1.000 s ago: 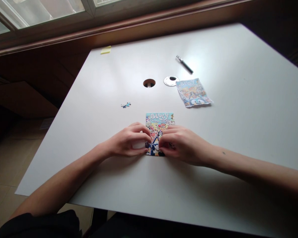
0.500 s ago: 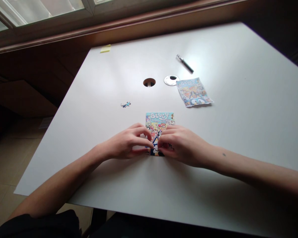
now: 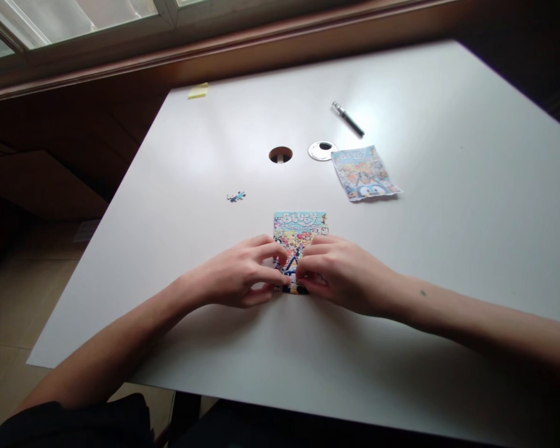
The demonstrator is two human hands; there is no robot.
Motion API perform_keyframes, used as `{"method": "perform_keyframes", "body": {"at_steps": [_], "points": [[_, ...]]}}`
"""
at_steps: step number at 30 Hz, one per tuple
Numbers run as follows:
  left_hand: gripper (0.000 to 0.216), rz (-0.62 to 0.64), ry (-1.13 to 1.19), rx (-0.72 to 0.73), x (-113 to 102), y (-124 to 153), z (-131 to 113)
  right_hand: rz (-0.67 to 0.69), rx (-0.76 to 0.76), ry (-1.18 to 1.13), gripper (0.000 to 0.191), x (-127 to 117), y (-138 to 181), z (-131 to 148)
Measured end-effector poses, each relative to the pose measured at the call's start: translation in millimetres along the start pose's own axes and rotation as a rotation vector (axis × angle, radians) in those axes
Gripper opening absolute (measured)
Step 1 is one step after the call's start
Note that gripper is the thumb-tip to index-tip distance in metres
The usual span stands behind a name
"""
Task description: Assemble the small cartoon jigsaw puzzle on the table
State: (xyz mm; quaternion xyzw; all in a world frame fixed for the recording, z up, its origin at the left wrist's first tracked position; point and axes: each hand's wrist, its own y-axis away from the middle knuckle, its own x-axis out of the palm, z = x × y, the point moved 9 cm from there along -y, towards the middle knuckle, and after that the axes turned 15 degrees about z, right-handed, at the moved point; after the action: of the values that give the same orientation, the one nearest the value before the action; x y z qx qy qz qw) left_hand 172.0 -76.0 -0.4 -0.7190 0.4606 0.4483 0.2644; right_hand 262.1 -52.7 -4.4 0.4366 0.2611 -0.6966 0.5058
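A small, colourful jigsaw puzzle [image 3: 300,222] with "Bluey" lettering lies on the white table, mostly assembled. Over its left edge is my left hand [image 3: 240,270], fingers curved and apart, one fingertip touching the lower part of the picture. My right hand [image 3: 338,270] covers the puzzle's lower right, its fingers curled and pinched close to the surface. Whatever lies between those fingertips is hidden. A few loose puzzle pieces [image 3: 236,196] form a small cluster up and to the left.
A creased printed sheet [image 3: 364,174] with the same picture lies beyond my right hand, beside a round metal cover [image 3: 320,150]. Left of that is a round hole [image 3: 280,149] in the table [image 3: 205,155]. Farther back are a black marker [image 3: 348,120] and a yellow sticky note [image 3: 198,91].
My left hand has shifted slightly, with its thumb lower and its fingers a little farther apart. The right hand stays nearly still, and the puzzle has not visibly moved.
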Motion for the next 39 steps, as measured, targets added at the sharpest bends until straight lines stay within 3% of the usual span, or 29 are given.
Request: {"method": "perform_keyframes", "body": {"at_steps": [11, 14, 16, 19, 21, 23, 25, 33, 39], "points": [[0.026, 0.002, -0.171, -0.047, 6, -2, -10, 0.04, -0.083, 0.246, 0.018, 0, 7, 19], [0.026, -0.083, -0.14, -0.002, 1, 0, -8, 0.105, -0.045, 0.268, 0.017, 5, 8, 18], [0.022, -0.221, -0.083, -0.034, -14, 7, 9, 0.145, -0.021, 0.28, 0.016, 8, 8, 18], [0.015, -0.51, -0.095, -0.395, -45, 39, 67, 0.174, -0.011, 0.285, 0.014, 10, 9, 17], [0.024, -0.601, -0.18, -0.699, -57, 65, 105, 0.196, -0.013, 0.272, 0.013, 12, 9, 16], [0.037, -0.555, -0.218, -0.831, -58, 77, 129, 0.224, -0.02, 0.25, 0.013, 12, 9, 15], [0.036, -0.495, -0.246, -0.856, -55, 79, 140, 0.242, -0.023, 0.231, 0.013, 11, 10, 14], [0.018, -0.495, -0.19, -0.793, -52, 77, 135, 0.235, -0.06, 0.235, 0.016, 12, 14, 15], [0.034, -0.465, -0.238, -0.791, -53, 67, 134, 0.238, -0.075, 0.237, 0.018, 14, 13, 16]]}}
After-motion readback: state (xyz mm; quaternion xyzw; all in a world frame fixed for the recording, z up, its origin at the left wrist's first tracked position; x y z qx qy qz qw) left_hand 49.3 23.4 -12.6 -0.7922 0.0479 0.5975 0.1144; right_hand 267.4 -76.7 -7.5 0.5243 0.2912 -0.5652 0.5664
